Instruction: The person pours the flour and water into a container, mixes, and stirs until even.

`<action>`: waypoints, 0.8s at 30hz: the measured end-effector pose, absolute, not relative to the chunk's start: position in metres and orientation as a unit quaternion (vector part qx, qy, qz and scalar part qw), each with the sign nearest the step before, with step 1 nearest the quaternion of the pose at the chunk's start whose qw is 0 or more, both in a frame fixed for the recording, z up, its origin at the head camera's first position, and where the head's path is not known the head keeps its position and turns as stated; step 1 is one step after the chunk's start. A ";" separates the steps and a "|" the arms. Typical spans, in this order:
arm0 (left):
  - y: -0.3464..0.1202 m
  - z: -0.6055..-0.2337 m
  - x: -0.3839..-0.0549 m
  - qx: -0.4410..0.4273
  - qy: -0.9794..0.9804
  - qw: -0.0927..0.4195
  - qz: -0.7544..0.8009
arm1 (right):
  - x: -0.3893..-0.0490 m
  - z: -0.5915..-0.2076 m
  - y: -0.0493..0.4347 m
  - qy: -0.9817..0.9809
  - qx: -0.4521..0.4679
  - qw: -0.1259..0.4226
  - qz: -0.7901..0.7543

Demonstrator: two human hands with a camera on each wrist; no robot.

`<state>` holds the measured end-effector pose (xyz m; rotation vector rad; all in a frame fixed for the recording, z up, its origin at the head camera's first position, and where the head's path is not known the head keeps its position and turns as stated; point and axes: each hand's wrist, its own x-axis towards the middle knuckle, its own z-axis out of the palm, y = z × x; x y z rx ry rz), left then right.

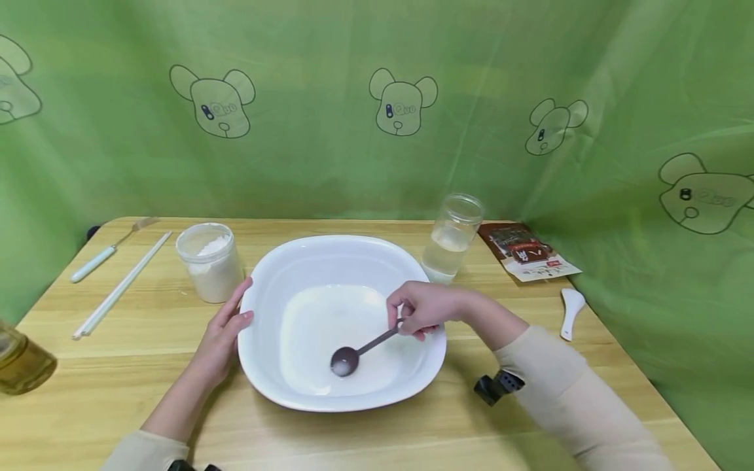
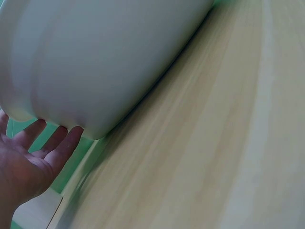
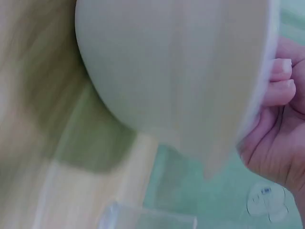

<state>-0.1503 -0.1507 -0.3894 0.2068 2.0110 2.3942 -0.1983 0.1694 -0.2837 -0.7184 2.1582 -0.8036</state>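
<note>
A white basin [image 1: 265,386] stands on the table with a milky white liquid [image 1: 318,327] covering its floor. My left hand [image 1: 219,333] rests against the basin's left side; in the left wrist view its spread fingertips [image 2: 71,136] touch the outer wall. At the right rim, my right hand [image 1: 421,307] grips the handle of a dark round-bowled measuring spoon [image 1: 377,341]. The spoon's bowl, with something whitish in it, is low in the basin, overlapping the liquid. In the right wrist view the basin wall hides the spoon, and the curled fingers show behind the rim.
Left of the basin are a jar of white powder [image 1: 213,275], chopsticks [image 1: 124,284], a fork [image 1: 97,261] and a jar of amber liquid [image 1: 26,366]. To its right stand a glass of clear liquid [image 1: 444,252], a brown packet [image 1: 524,252] and a white spoon [image 1: 571,311].
</note>
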 end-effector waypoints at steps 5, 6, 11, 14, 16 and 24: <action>-0.151 -0.389 -0.151 0.069 0.641 0.002 0.764 | -0.204 -0.274 0.192 0.860 -0.248 0.320 -0.312; -0.151 -0.389 -0.151 0.069 0.641 0.002 0.764 | -0.206 -0.274 0.195 0.866 -0.242 0.309 -0.310; -0.152 -0.390 -0.151 0.071 0.641 0.001 0.764 | -0.220 -0.276 0.194 0.891 -0.204 0.261 -0.309; -0.153 -0.390 -0.151 0.070 0.638 0.001 0.767 | -0.228 -0.282 0.183 0.898 -0.184 0.235 -0.324; -0.153 -0.390 -0.151 0.071 0.636 0.002 0.768 | -0.233 -0.287 0.174 0.898 -0.175 0.222 -0.338; -0.151 -0.391 -0.151 0.073 0.632 0.001 0.771 | -0.236 -0.307 0.138 0.876 -0.213 0.227 -0.369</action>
